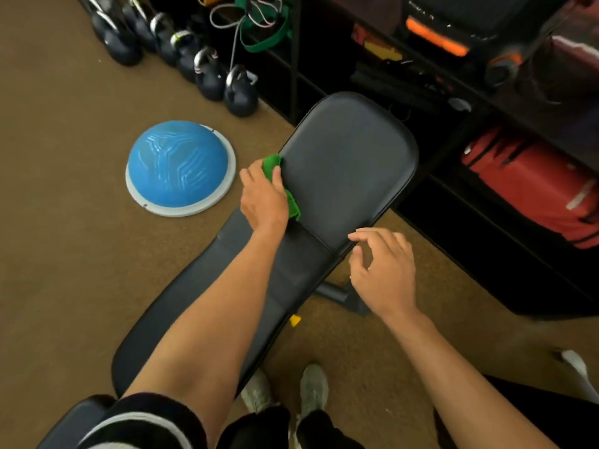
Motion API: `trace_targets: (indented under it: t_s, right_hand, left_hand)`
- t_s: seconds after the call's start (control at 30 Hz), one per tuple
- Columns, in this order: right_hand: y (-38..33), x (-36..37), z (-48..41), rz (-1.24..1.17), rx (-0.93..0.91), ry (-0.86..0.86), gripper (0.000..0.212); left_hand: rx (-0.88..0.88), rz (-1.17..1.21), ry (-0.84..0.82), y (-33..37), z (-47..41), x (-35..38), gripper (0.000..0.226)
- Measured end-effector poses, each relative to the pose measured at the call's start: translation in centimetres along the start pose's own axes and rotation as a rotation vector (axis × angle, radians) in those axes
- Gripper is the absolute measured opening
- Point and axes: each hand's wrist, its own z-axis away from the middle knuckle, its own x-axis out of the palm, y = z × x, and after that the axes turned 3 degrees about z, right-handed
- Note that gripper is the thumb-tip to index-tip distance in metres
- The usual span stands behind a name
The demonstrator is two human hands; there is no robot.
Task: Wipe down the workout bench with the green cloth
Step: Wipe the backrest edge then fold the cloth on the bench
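Note:
A black padded workout bench (350, 163) runs from the lower left up to the middle of the view. My left hand (264, 199) presses the green cloth (271, 163) against the left edge of the far pad. Most of the cloth is hidden under the hand; bits stick out above and to the right of it. My right hand (384, 270) hovers with its fingers spread beside the right edge of the same pad, near the gap between the two pads, holding nothing.
A blue half-ball trainer (180, 168) lies on the brown carpet left of the bench. Several kettlebells (210, 74) line the wall behind it. Dark shelving (453, 102) with a red bag (534, 186) stands close to the right. My shoes (312, 388) are under the bench.

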Motion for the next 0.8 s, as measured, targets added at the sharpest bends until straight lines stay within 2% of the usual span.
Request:
trace_targets:
  t_s: [0.1,0.2,0.27,0.3,0.33,0.43,0.47,0.5,0.53,0.6,0.7,0.73,0.8]
  right_hand:
    - [0.4,-0.7,-1.2,-0.043,0.007,0.086,0.025]
    - [0.7,-1.8,-2.0,-0.09,0.021,0.167,0.023]
    - [1.1,-2.7,-2.0,-0.114,0.011,0.192,0.022]
    - [1.5,-3.0,-1.8,-0.117,0.005,0.198,0.022]
    - [1.8,-3.4,-1.5,-0.12,0.005,0.2,0.021]
    - [2.5,-3.8,0.0,-0.114,0.027,0.154,0.022]
    - [2.5,-3.8,0.5,-0.103,0.044,0.126,0.022]
    - [2.5,-3.8,1.1,-0.085,0.059,0.11,0.022]
    - [2.4,-3.7,1.5,-0.069,0.065,0.101,0.023]
    - [2.3,-3.4,2.3,-0.054,0.08,0.118,0.022]
    - [1.8,-3.6,3.2,-0.059,0.187,0.157,0.02]
    - [1.5,-3.6,3.6,-0.062,0.235,0.152,0.02]
    - [0.7,-3.6,4.7,-0.048,0.316,0.094,0.022]
  left_hand:
    - [0.177,0.076,-0.105,4.7,4.3,1.5,0.038]
    - [0.612,-0.022,-0.289,5.9,9.8,2.2,0.04]
    - [0.836,-0.076,-0.336,4.5,9.1,1.8,0.042]
    - [0.851,-0.101,-0.32,3.8,7.7,1.4,0.041]
    - [0.764,-0.117,-0.311,3.3,6.2,0.9,0.039]
    - [0.117,0.028,-0.171,3.6,2.0,-0.1,0.039]
    - [-0.04,0.069,-0.129,4.3,1.2,0.0,0.039]
    - [-0.098,0.08,-0.105,5.4,1.3,0.5,0.04]
    - [-0.086,0.077,-0.109,6.5,2.1,1.0,0.04]
    - [0.112,0.06,-0.165,7.6,5.5,2.0,0.041]
    - [0.493,0.052,-0.426,5.2,12.6,1.9,0.041]
    - [0.553,0.03,-0.555,3.3,14.7,1.9,0.044]
    - [0.488,-0.023,-0.792,-1.5,18.4,1.6,0.057]
